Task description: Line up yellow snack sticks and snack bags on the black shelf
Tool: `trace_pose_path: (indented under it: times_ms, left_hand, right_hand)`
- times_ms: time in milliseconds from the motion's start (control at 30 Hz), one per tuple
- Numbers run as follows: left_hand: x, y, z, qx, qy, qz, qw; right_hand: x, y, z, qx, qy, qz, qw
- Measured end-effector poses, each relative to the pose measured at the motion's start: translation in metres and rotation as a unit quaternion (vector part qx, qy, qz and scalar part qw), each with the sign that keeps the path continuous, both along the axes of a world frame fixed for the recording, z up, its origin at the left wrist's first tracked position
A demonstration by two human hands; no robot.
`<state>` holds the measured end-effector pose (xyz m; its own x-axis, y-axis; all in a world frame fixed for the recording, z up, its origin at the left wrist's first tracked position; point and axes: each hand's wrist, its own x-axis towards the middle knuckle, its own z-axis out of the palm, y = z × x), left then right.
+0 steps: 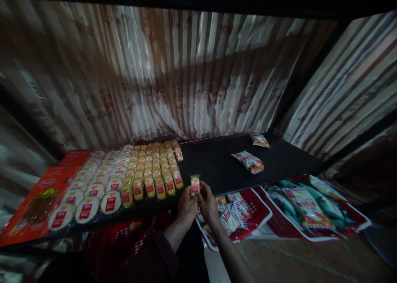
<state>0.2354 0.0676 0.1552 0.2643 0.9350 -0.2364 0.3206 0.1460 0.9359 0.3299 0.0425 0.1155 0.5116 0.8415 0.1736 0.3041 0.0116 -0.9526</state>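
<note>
A small yellow packaged snack cake (194, 184) with a red-and-white label stands upright between my two hands, just above the front edge of the black shelf (211, 167). My left hand (187, 204) grips it from the left and my right hand (207, 200) from the right, fingers closed at its lower part. To the left, similar yellow packaged cakes (159, 188) stand in tight rows. Beside those lie rows of round white wrapped cakes (111, 202) with red labels, then flat orange packets (37, 200) at the far left.
Two snack bags (249, 161) lie on the shelf's right part. Below its front edge are a red basket (256, 210) of small bags and another basket (353, 229) with green and white bags. Striped plastic sheeting (192, 76) hangs behind; dark posts frame the shelf.
</note>
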Motion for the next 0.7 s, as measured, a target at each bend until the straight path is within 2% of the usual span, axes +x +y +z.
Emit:
trace_pose_path:
  times_ms: [167,400,600,700]
  left_hand:
    - [0.005,0.004,0.003,0.016,0.006,-0.004,1.0]
    - [0.013,0.012,0.008,0.014,0.02,0.024,0.999]
    - [0.026,0.027,-0.003,0.049,0.046,0.045,0.997]
    - [0.044,0.035,-0.009,0.083,0.053,0.038,0.994]
  right_hand:
    - [0.003,0.009,0.001,-0.023,-0.049,-0.019,0.998]
    - [0.007,0.027,0.003,-0.039,-0.073,-0.009,0.997]
    - [0.012,0.046,0.001,-0.02,-0.063,-0.002,0.998]
    - [0.014,0.058,-0.001,0.002,-0.061,-0.007,0.998]
